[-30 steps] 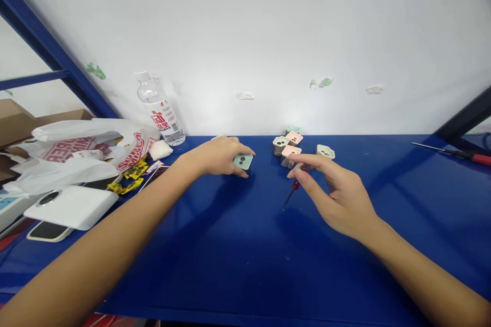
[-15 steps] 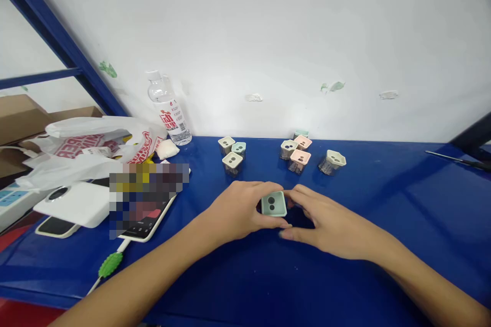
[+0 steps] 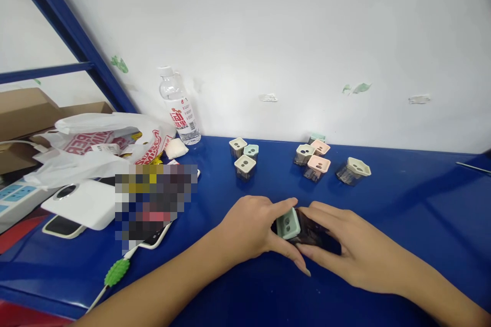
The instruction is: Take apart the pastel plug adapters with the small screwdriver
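Note:
Between my two hands lies a pencil sharpener (image 3: 288, 223) with a mint-green two-hole top and a dark see-through body, tilted on its side with the top to the left. My left hand (image 3: 253, 230) curves its thumb and forefinger around the green top. From the right, the thumb and fingers of my right hand (image 3: 356, 245) grip the dark body. Beyond them stand similar sharpeners: a cream one (image 3: 244, 164) in a group at the left, a pink one (image 3: 319, 164) in a group at the middle right, and a lone cream one (image 3: 358, 167) further right.
A water bottle (image 3: 180, 112) stands against the wall. Left of my hands are a plastic bag (image 3: 103, 138), a white device (image 3: 82, 203), a phone on a cable with a green sleeve (image 3: 117, 272), and a power strip (image 3: 15, 199). A thin rod (image 3: 473, 167) lies far right.
The green sharpener has turned from top-up onto its side, showing its dark body. My right hand has closed on that body. The view has shifted, so the scene sits differently in frame.

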A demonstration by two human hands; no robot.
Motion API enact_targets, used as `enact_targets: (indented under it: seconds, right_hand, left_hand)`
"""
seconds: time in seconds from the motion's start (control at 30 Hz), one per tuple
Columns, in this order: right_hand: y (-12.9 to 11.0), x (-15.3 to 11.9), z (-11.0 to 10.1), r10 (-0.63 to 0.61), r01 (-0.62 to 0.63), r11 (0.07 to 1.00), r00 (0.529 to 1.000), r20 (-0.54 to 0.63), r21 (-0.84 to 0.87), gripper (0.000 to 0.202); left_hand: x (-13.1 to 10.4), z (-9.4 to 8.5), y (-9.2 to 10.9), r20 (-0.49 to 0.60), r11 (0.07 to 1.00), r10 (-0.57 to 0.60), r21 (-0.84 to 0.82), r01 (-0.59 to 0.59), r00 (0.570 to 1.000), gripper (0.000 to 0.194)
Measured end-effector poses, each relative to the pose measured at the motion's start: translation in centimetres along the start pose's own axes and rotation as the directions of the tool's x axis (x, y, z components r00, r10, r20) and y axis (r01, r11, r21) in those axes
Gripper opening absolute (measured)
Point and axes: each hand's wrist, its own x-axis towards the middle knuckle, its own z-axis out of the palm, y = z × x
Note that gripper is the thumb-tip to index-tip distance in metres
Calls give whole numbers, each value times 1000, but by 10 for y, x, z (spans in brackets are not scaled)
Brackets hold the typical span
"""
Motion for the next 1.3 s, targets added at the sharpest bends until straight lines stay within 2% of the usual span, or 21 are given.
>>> enact_targets:
  seconds: [0.13, 0.3, 0.37, 0.47, 0.6, 0.73, 0.87, 1.0, 1.07, 1.13, 1.2, 1.27, 1.3]
  right_hand:
    - [-1, 1, 2, -21, 20, 1000, 1000, -9, -17, 18]
    - [-4, 0, 1, 8, -8, 999, 1000, 9, 33, 24]
    - [-5, 0, 2, 55, -56, 997, 998, 22, 50, 28]
    - [-6, 1, 5, 82, -86, 991, 996, 46, 99, 29]
    - [-5, 5, 9, 95, -97, 989, 995, 26, 109, 28]
    - [-6, 8, 12, 141, -137, 984, 990, -25, 113, 29]
    - [-10, 8, 13, 165, -145, 974, 981, -106, 173, 30]
    - [-16, 6, 14, 162, -105, 959, 965, -207, 263, 31]
    - [-18, 4, 14, 164, -85, 949, 955, -246, 303, 31]
    - [-18, 3, 13, 161, -60, 933, 951, -263, 354, 31]
    - [-17, 1, 11, 161, -42, 914, 951, -265, 404, 34]
    - [-17, 0, 10, 157, -31, 901, 953, -258, 433, 34]
    - [-18, 0, 10, 150, -24, 897, 956, -252, 441, 34]
  left_hand:
    - [-1, 4, -2, -3, 999, 35, -18, -35, 999, 88]
    - [-4, 12, 8, -14, 988, 132, 76, -131, 991, 113]
    - [-5, 13, 12, 12, 987, 124, 105, -124, 992, 106]
    - [-5, 12, 14, 110, 983, 109, 138, -124, 988, 89]
    - [-3, 11, 15, 191, 989, 45, 126, -70, 981, 83]
    - [-3, 13, 15, 195, 999, -6, 41, -2, 981, 83]
    - [-1, 12, 20, 203, 987, -82, -120, 108, 976, 100]
    - [0, 3, 30, 210, 910, -157, -348, 223, 965, 118]
    - [-1, -1, 32, 175, 876, -183, -418, 242, 967, 127]
    - [-3, -4, 32, 79, 883, -138, -441, 159, 987, 119]
    - [-4, -4, 28, -51, 887, -21, -461, -5, 998, 100]
    - [-4, -2, 25, -155, 847, 93, -507, -160, 984, 91]
    - [-4, 1, 23, -185, 814, 129, -542, -210, 974, 95]
